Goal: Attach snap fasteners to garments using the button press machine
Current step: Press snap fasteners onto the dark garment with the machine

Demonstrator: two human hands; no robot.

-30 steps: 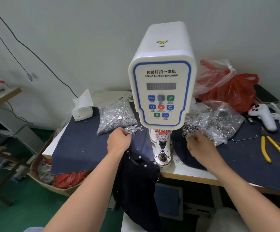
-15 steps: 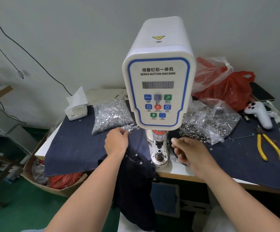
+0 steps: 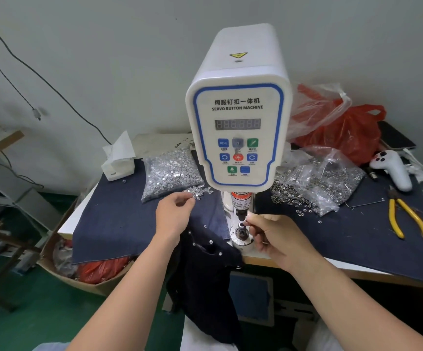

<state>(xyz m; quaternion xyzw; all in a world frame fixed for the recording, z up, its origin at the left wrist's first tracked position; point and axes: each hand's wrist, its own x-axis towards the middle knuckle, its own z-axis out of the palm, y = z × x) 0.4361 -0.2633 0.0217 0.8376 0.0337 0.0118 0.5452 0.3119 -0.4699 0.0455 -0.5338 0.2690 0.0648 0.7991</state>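
At the lower die of the white servo button press machine (image 3: 238, 117), my right hand (image 3: 276, 239) pinches a small snap part I can barely see. Beside it the dark navy garment (image 3: 205, 269), several silver snaps already fixed, hangs off the table (image 3: 357, 271); my left hand (image 3: 175, 214) picks at loose silver caps (image 3: 199, 191). More remain.

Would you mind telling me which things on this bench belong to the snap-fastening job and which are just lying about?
In use:
- button press machine
- dark garment
- bag of snap caps
- bag of ring parts
- left hand at the loose caps
- right hand at the die

Lying about:
- yellow pliers
- white handheld controller
- tissue box
- red plastic bag
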